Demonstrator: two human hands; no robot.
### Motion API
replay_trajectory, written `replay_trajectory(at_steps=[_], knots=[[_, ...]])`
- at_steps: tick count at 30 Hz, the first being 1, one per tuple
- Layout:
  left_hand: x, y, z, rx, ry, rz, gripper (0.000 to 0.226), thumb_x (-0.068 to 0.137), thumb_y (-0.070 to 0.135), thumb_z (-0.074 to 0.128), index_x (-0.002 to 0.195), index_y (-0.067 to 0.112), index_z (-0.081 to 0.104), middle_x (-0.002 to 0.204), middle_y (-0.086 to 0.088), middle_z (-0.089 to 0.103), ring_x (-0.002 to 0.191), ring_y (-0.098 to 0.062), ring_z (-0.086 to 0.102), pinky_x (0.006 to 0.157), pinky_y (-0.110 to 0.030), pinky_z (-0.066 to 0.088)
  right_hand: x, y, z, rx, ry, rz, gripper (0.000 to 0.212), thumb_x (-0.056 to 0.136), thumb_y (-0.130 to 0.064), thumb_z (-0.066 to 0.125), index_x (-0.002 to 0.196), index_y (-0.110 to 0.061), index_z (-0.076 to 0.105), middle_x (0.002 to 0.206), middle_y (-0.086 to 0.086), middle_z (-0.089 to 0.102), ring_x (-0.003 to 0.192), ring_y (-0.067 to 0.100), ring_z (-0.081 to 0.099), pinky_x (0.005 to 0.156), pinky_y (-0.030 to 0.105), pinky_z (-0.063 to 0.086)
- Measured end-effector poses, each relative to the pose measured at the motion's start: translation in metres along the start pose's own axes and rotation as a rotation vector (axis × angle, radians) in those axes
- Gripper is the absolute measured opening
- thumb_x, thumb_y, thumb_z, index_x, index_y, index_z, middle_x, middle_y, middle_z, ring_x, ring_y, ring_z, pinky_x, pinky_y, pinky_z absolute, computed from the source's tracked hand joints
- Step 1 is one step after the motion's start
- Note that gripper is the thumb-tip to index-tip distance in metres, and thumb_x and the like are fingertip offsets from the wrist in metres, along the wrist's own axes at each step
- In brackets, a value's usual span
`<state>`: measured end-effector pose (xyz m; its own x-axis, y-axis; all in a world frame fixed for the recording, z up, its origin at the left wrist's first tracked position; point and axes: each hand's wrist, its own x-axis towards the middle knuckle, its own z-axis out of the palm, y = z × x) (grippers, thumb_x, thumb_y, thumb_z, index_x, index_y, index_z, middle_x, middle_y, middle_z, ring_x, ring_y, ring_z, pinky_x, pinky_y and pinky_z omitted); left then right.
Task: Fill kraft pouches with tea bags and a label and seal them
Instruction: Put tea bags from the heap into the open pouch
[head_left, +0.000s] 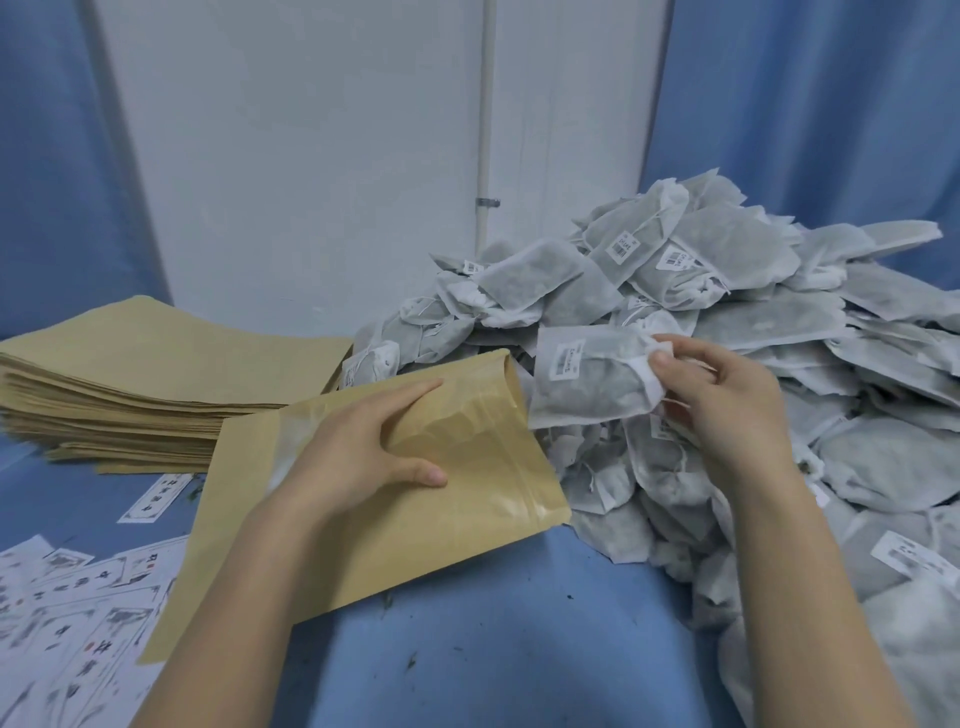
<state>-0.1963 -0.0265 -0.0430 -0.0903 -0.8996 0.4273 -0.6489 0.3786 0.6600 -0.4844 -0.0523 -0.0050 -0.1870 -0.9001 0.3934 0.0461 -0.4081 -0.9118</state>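
Blue cloth covers the table (467, 597), with blue curtains and a pale wall behind it. Largest on it is the heap of tea bags (753, 322), far too many to count, spilling down the right side close to the working hand so each pick is a short reach. Left of the heap, at the back, lies one thick stack of flat pouches (130, 374), likewise uncountable, its sheets fanned so the top one can be slid off. Further left of the heap, at the near edge, printed labels (78, 613) lie scattered; more than a dozen show, and one more sits just under the stack.

One open pouch (467, 467) lies tilted beside the heap, its mouth turned toward the bags. The left hand (363, 452) grasps it near the mouth, thumb on top and fingers spread along the upper edge, probably to keep the mouth gaping. The right hand (727, 400) pinches a single tea bag (587, 384) by its folded end, holding it just off the mouth, lined up to slide in. No bag or label is visible inside yet.
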Motion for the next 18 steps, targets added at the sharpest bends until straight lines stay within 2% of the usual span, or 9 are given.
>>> replay_trajectory(at_steps=[4,6,8,10,11,12,14,16,18], knots=[[-0.001,0.003,-0.001,-0.01,-0.005,0.011,0.089,0.052,0.025,0.09,0.129,0.048,0.05,0.119,0.043,0.046,0.101,0.034,0.037,0.081,0.009,0.025,0.004,0.006,-0.004,0.003,-0.154,0.13,0.014,0.086,-0.007,0.062,0.098,-0.009,0.069,0.071,0.002,0.071,0.059,0.01,0.062,0.051,0.016,0.05],[-0.002,0.005,-0.001,-0.023,-0.019,0.024,0.09,0.052,0.026,0.09,0.129,0.048,0.051,0.121,0.041,0.047,0.106,0.034,0.033,0.082,0.008,0.026,0.002,0.01,0.0,-0.008,-0.241,0.186,0.019,0.086,-0.006,0.062,0.104,-0.005,0.067,0.081,0.01,0.072,0.068,0.017,0.065,0.058,0.019,0.053],[-0.002,0.009,0.0,-0.044,-0.036,0.031,0.088,0.053,0.026,0.089,0.128,0.05,0.051,0.123,0.04,0.05,0.112,0.029,0.036,0.084,0.006,0.028,-0.003,0.015,0.012,-0.02,-0.32,0.231,0.02,0.084,-0.004,0.064,0.105,-0.003,0.066,0.08,0.011,0.071,0.067,0.017,0.067,0.056,0.02,0.054],[-0.001,0.013,0.001,-0.061,-0.038,0.044,0.084,0.053,0.026,0.089,0.123,0.054,0.052,0.12,0.042,0.051,0.112,0.027,0.039,0.083,0.006,0.03,-0.009,0.023,0.032,-0.103,-0.401,0.255,0.016,0.081,-0.001,0.066,0.097,-0.006,0.065,0.073,0.006,0.07,0.063,0.015,0.065,0.055,0.021,0.053],[-0.001,0.015,0.002,-0.056,-0.042,0.054,0.082,0.054,0.026,0.089,0.12,0.057,0.052,0.117,0.045,0.051,0.11,0.028,0.04,0.082,0.006,0.029,-0.013,0.027,0.043,-0.234,-0.439,0.222,0.012,0.081,-0.001,0.065,0.087,-0.012,0.066,0.069,-0.001,0.067,0.061,0.013,0.061,0.055,0.02,0.05],[0.0,0.017,0.003,-0.036,-0.055,0.065,0.081,0.054,0.027,0.089,0.119,0.058,0.051,0.116,0.047,0.05,0.108,0.029,0.039,0.082,0.007,0.029,-0.014,0.034,0.052,-0.41,-0.461,0.147,0.022,0.082,-0.002,0.061,0.071,-0.021,0.065,0.06,-0.01,0.061,0.057,0.008,0.054,0.053,0.015,0.044],[0.0,0.018,0.003,0.021,-0.097,0.069,0.079,0.057,0.028,0.088,0.115,0.064,0.048,0.112,0.053,0.046,0.106,0.031,0.037,0.081,0.007,0.027,-0.017,0.041,0.063,-0.664,-0.473,0.036,0.043,0.082,-0.006,0.055,0.044,-0.026,0.055,0.043,-0.014,0.044,0.048,0.003,0.037,0.044,0.009,0.029],[0.0,0.014,0.003,0.057,-0.123,0.046,0.076,0.059,0.03,0.087,0.107,0.07,0.044,0.102,0.058,0.044,0.1,0.034,0.037,0.078,0.007,0.027,-0.015,0.042,0.057,-0.604,-0.525,0.065,0.045,0.084,-0.015,0.059,0.041,-0.03,0.06,0.041,-0.014,0.046,0.043,0.001,0.038,0.044,0.009,0.03],[0.0,0.011,0.001,0.096,-0.135,0.001,0.073,0.06,0.036,0.086,0.102,0.075,0.041,0.092,0.058,0.045,0.092,0.032,0.04,0.075,0.002,0.032,-0.01,0.044,0.049,-0.449,-0.422,0.086,0.033,0.087,-0.032,0.061,0.055,-0.035,0.069,0.048,-0.015,0.056,0.047,0.001,0.046,0.051,0.014,0.035]])
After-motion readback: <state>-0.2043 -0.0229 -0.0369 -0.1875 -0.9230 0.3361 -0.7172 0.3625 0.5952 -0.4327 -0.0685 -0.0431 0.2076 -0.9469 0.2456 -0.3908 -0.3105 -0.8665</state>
